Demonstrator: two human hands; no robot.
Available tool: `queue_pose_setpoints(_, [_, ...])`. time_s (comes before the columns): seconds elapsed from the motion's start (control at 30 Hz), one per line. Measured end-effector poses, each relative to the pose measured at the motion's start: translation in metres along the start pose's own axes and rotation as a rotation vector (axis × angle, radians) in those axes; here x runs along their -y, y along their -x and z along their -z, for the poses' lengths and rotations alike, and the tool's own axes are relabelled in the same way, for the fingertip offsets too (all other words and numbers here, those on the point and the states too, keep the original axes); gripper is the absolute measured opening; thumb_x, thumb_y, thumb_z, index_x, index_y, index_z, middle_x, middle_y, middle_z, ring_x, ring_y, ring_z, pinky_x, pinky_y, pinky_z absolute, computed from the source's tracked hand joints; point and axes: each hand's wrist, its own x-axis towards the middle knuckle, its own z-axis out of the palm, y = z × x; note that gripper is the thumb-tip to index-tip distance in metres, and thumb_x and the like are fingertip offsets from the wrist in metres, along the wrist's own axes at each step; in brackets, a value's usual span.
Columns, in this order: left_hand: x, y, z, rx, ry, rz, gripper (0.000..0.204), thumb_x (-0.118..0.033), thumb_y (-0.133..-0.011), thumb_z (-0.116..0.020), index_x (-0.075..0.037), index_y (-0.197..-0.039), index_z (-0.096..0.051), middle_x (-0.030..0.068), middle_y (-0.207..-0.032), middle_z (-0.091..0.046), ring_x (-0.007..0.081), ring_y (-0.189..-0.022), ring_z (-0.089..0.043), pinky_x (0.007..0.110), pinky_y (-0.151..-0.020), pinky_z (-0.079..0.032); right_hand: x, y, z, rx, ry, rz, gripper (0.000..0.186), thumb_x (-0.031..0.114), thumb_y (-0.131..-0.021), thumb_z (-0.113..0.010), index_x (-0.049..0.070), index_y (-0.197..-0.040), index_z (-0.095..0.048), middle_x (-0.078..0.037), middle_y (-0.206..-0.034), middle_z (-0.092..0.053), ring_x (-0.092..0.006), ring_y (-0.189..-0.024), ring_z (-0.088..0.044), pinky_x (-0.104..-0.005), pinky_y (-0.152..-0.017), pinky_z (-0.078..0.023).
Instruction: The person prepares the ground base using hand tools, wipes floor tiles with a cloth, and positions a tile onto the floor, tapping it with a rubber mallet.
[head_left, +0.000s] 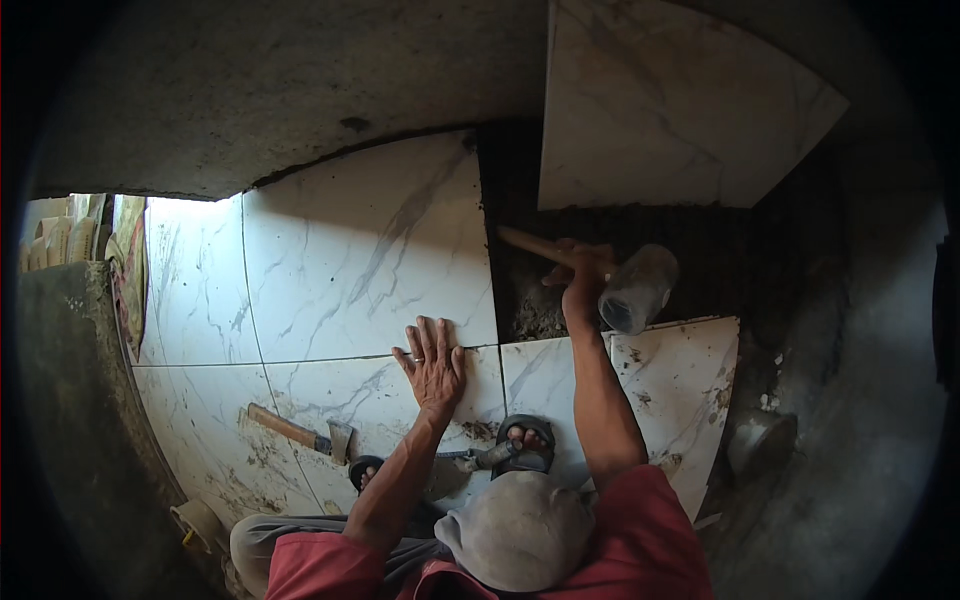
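The left hand (435,375) is pressed flat, its fingers extended and a little spread, holding nothing. It lies across the joint between the large marble-patterned tile (370,250) and the lower tile (375,395). The right hand (580,275) has its fingers closed around the wooden handle of a mallet (642,290). The grey cylindrical head of this mallet is near the upper edge of the right-hand tile (670,360), and the handle end points toward the marble-patterned tile.

Below the handle, a patch of dark soil (535,310) is uncovered. Beyond it there is another big tile (680,110); I cannot tell if it leans or lies flat.

Several things occupy the laid tiles. A hatchet (285,427) with wooden handle lies to the left of the left forearm, its head near the left sandal (362,473). A second tool (490,455), partly hidden by this forearm, lies beside the right sandal (538,458). Dirt crumbs (480,430) are scattered between them. At the lower left stands a bucket (202,525), near the concrete wall (70,400).
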Motion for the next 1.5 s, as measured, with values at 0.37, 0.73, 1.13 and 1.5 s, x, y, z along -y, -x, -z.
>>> queue_pose_setpoints(0.37, [0.009,0.0,-0.003,-0.018,-0.045,0.004,0.058,-0.04,-0.099,-0.03,-0.016,-0.151,-0.022,0.0143,-0.159,-0.01,0.0348,-0.146,-0.003,0.06,-0.113,0.005,0.02,-0.015,0.002,0.016,0.01,-0.031,0.018,0.019,-0.09,-0.051,0.002,-0.097,-0.047,-0.018,-0.096,-0.065,-0.0174,-0.051,-0.058,-0.0302,-0.046,-0.054])
queue_pose_setpoints(0.73, [0.008,0.008,-0.006,0.003,-0.044,0.006,0.058,-0.04,-0.099,-0.032,-0.016,-0.151,-0.024,0.0139,-0.159,-0.01,0.0335,-0.147,-0.003,0.06,-0.112,0.005,0.02,0.012,0.029,-0.001,-0.131,0.006,0.017,0.018,-0.088,-0.057,0.006,-0.094,-0.049,-0.018,-0.089,-0.066,-0.017,-0.043,-0.055,-0.0275,-0.037,-0.048])
queue_pose_setpoints(1.13, [0.001,0.002,-0.002,0.015,-0.01,-0.006,0.058,-0.042,-0.099,-0.029,-0.017,-0.151,-0.022,0.0128,-0.159,-0.007,0.0332,-0.147,-0.002,0.061,-0.112,0.006,0.002,0.028,0.051,-0.047,-0.083,-0.105,0.016,0.018,-0.086,-0.059,0.008,-0.093,-0.049,-0.018,-0.088,-0.065,-0.0151,-0.044,-0.053,-0.0264,-0.036,-0.048])
queue_pose_setpoints(1.5, [0.006,0.0,-0.001,-0.015,-0.024,0.001,0.058,-0.042,-0.1,-0.028,-0.017,-0.151,-0.023,0.0126,-0.159,-0.01,0.0326,-0.147,-0.003,0.06,-0.112,0.005,0.007,0.043,0.053,-0.052,0.043,-0.249,0.018,0.02,-0.084,-0.058,0.006,-0.089,-0.048,-0.017,-0.085,-0.066,-0.0136,-0.044,-0.049,-0.0291,-0.035,-0.044])
